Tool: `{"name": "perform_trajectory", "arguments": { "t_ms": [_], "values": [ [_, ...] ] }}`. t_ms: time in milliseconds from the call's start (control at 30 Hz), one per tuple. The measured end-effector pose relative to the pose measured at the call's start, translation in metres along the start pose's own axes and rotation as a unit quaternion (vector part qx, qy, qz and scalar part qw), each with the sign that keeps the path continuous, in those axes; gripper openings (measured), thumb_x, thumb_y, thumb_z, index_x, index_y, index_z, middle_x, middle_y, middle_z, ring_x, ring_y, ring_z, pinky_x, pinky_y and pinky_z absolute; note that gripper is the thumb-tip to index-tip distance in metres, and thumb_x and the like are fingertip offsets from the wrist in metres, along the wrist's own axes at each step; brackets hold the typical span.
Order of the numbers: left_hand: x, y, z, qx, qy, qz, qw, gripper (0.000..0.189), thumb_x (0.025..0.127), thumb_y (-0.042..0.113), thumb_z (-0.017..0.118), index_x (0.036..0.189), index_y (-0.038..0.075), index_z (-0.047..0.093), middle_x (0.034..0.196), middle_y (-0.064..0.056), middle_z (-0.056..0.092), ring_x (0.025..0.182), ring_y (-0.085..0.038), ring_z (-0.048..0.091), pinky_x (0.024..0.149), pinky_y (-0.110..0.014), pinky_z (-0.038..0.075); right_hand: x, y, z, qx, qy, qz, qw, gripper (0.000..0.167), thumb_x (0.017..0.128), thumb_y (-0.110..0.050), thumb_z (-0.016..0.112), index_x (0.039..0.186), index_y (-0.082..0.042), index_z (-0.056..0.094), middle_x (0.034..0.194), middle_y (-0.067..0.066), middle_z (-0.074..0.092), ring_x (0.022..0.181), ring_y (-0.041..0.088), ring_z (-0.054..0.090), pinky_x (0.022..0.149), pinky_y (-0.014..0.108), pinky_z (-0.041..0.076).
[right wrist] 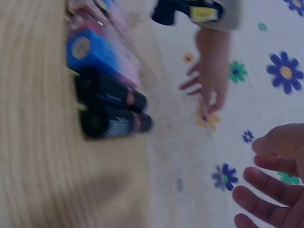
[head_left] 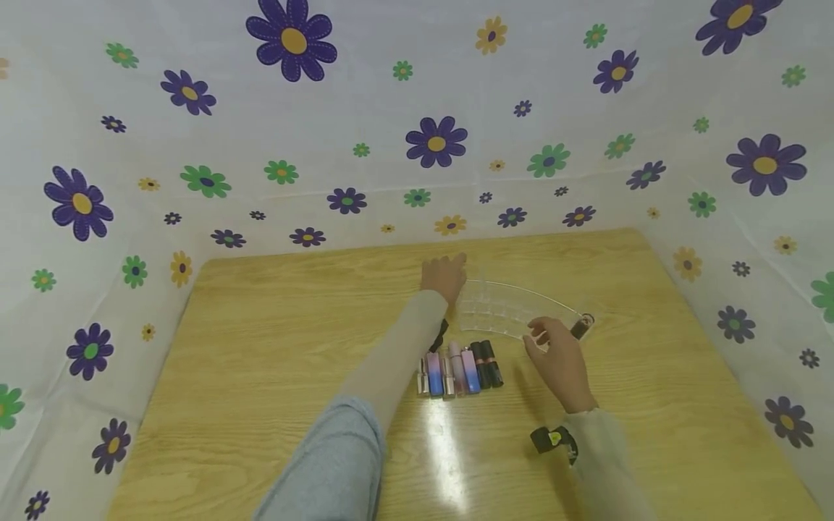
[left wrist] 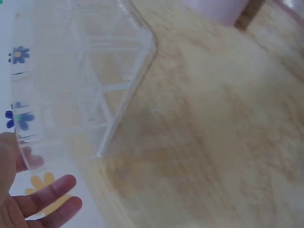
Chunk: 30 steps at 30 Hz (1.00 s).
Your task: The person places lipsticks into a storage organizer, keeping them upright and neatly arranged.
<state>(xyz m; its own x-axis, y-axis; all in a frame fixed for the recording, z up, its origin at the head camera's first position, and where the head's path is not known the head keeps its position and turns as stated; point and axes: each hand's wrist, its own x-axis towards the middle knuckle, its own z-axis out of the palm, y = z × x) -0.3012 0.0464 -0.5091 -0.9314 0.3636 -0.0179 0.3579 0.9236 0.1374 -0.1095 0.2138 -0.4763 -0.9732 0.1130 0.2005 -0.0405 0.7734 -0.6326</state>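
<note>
A curved clear plastic organizer [head_left: 502, 304] with small compartments lies toward the back of the table. At its left end my left hand [head_left: 444, 276] pinches the corner; in the left wrist view a fingertip [left wrist: 34, 160] shows through the clear wall while two other fingers stand out apart from it. My right hand [head_left: 557, 358] hovers by the organizer's front right edge, fingers loosely bent, holding nothing in the right wrist view. Just beyond it, a dark small tube [head_left: 580, 327] sits at the organizer's right end.
In front of the organizer stands a row of lip-cosmetic tubes: two black tubes [right wrist: 116, 121], blue-and-pink tubes [head_left: 470, 370] and several pinkish clear ones [head_left: 448, 376]. The wooden table [head_left: 260, 347] is bounded by flower-patterned white cloth [head_left: 365, 108] at the back and sides.
</note>
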Motion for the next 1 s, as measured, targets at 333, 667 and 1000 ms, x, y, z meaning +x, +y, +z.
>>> {"name": "perform_trajectory", "arguments": {
  "t_ms": [333,667,1000],
  "values": [
    [-0.008,0.004,-0.011,0.043,-0.022,0.009,0.9988,0.046,0.096,0.037,0.044,0.137,0.015,0.043,0.121,-0.009,0.062,0.112,-0.028,0.058,0.1,-0.044,0.041,0.007,-0.001,0.039,-0.074,-0.184,0.039,0.9793,0.031,0.087,-0.021,0.063,0.11,-0.001,0.059,0.089,0.011,0.068,0.073,0.02,0.063,0.064,0.036,0.052],
    [-0.016,-0.004,0.002,0.019,-0.012,0.003,0.9997,0.047,0.099,0.041,0.033,0.143,0.023,0.033,0.12,-0.01,0.063,0.109,-0.03,0.059,0.099,-0.046,0.041,0.006,-0.006,0.048,-0.084,-0.194,0.025,0.9772,0.04,0.085,-0.019,0.066,0.118,0.001,0.053,0.081,0.007,0.066,0.069,0.016,0.06,0.063,0.035,0.051],
    [-0.017,-0.004,0.003,0.027,-0.022,0.004,0.9994,0.048,0.101,0.042,0.029,0.145,0.024,0.029,0.113,-0.01,0.066,0.105,-0.03,0.061,0.098,-0.047,0.041,0.009,-0.007,0.049,-0.077,-0.199,0.021,0.9767,0.047,0.084,-0.016,0.067,0.123,0.002,0.049,0.083,0.008,0.067,0.071,0.018,0.063,0.065,0.035,0.052]
  ]
}}
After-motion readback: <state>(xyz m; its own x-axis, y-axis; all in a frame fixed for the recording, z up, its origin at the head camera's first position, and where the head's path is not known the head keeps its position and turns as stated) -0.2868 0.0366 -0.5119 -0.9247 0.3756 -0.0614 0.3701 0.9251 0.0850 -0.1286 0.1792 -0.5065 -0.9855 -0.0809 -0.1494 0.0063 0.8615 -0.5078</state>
